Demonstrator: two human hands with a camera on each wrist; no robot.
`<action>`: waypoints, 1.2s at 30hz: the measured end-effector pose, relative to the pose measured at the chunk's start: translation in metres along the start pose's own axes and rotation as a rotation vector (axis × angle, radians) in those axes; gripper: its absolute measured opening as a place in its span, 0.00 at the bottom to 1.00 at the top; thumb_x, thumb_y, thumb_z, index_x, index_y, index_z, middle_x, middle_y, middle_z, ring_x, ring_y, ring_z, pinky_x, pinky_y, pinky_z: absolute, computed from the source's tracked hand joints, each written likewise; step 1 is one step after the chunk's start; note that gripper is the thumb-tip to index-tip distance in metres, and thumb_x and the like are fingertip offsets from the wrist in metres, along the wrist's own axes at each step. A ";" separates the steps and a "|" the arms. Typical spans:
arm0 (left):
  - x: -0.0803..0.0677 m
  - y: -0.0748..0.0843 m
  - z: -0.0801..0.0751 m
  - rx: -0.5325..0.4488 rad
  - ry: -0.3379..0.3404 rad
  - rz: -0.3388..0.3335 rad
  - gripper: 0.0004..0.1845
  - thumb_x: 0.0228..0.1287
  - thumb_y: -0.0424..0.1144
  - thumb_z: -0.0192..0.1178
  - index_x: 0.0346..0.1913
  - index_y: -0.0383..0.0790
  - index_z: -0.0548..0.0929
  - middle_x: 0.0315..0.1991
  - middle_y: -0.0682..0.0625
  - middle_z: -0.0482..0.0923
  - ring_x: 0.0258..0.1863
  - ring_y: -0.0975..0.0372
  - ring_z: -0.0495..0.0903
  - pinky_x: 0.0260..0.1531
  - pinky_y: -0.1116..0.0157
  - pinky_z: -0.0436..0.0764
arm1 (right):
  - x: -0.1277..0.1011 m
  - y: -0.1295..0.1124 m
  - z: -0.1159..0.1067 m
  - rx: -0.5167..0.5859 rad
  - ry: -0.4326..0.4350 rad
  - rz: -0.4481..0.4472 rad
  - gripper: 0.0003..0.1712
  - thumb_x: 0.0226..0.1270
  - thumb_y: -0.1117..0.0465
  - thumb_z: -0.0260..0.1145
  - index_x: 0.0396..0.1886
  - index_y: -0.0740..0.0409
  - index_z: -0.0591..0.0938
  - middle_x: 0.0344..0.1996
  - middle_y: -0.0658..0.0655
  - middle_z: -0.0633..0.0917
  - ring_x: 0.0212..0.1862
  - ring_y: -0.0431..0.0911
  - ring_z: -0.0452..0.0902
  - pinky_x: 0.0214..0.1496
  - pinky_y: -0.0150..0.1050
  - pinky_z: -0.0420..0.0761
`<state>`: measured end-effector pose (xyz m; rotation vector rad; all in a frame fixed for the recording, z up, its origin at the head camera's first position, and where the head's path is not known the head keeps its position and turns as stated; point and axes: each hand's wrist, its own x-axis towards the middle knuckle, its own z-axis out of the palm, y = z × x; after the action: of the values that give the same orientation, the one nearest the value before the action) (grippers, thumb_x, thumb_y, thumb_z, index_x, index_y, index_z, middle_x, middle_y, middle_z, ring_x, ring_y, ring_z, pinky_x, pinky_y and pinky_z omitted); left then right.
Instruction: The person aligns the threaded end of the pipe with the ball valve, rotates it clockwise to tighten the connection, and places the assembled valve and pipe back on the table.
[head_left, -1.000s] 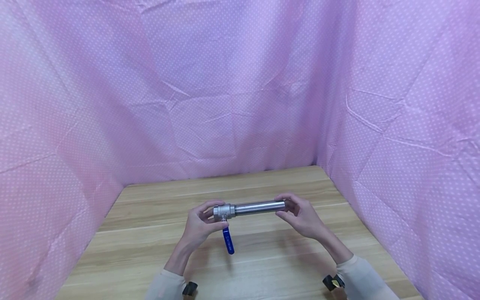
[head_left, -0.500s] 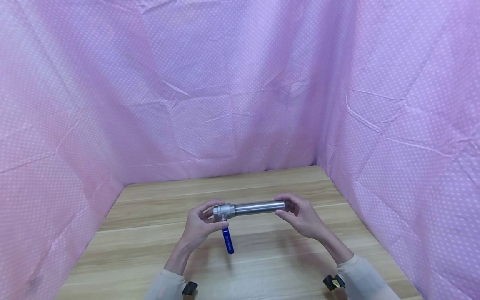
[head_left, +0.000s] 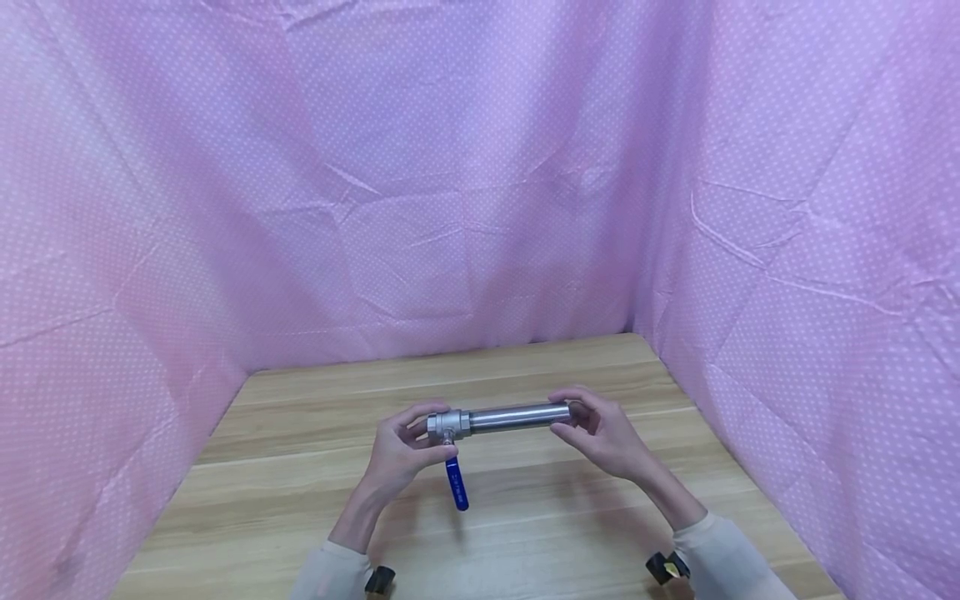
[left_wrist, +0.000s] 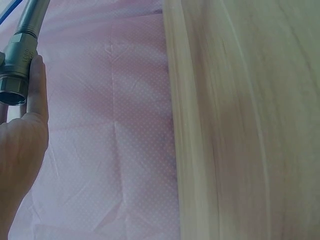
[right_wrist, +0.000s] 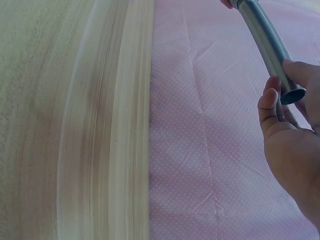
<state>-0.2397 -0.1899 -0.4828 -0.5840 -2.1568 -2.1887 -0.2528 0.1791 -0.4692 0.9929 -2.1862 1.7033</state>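
Observation:
A metal ball valve (head_left: 452, 422) with a blue lever handle (head_left: 457, 483) is joined to a straight steel pipe (head_left: 519, 416). Together they are held nearly level above the table, the lever pointing toward the person. My left hand (head_left: 397, 454) grips the valve at its body, thumb near the lever's base. At the pipe's far right end, my right hand (head_left: 606, 437) pinches it between thumb and fingers. The left wrist view shows the valve's open hexagonal end (left_wrist: 14, 87) beside the fingers. In the right wrist view the pipe's hollow end (right_wrist: 292, 96) sits among the fingertips.
Beneath the hands lies a wood-grain table (head_left: 300, 500). Pink dotted cloth (head_left: 450, 208) hangs behind it and along both sides, close to its edges. A black wrist device shows under each sleeve.

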 end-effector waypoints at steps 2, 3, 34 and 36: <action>0.000 -0.001 0.000 -0.003 0.003 -0.005 0.36 0.57 0.23 0.83 0.70 0.30 0.84 0.71 0.36 0.80 0.61 0.61 0.91 0.62 0.60 0.95 | 0.000 0.000 0.000 0.030 -0.011 -0.017 0.23 0.72 0.80 0.72 0.64 0.73 0.81 0.52 0.75 0.87 0.45 0.33 0.87 0.42 0.27 0.91; 0.000 -0.001 0.000 -0.005 0.004 -0.007 0.36 0.57 0.23 0.83 0.70 0.30 0.84 0.71 0.36 0.79 0.60 0.61 0.91 0.62 0.60 0.95 | 0.000 0.000 0.000 0.039 -0.012 -0.026 0.23 0.71 0.81 0.72 0.64 0.74 0.81 0.53 0.75 0.86 0.45 0.34 0.87 0.43 0.27 0.91; 0.000 -0.001 0.002 -0.007 0.007 -0.009 0.36 0.56 0.23 0.83 0.69 0.30 0.84 0.72 0.32 0.78 0.60 0.63 0.91 0.63 0.61 0.94 | -0.004 0.004 -0.002 -0.045 0.021 0.023 0.17 0.75 0.75 0.73 0.60 0.65 0.86 0.42 0.61 0.89 0.38 0.34 0.85 0.34 0.29 0.89; 0.000 -0.001 0.002 -0.004 0.008 -0.010 0.36 0.56 0.23 0.83 0.69 0.29 0.84 0.72 0.33 0.78 0.60 0.63 0.91 0.63 0.61 0.94 | -0.004 0.004 -0.003 -0.046 0.016 0.032 0.16 0.76 0.74 0.73 0.60 0.64 0.86 0.39 0.58 0.89 0.36 0.36 0.85 0.32 0.31 0.89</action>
<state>-0.2392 -0.1883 -0.4838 -0.5653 -2.1567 -2.1972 -0.2526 0.1837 -0.4739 0.9346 -2.2319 1.6609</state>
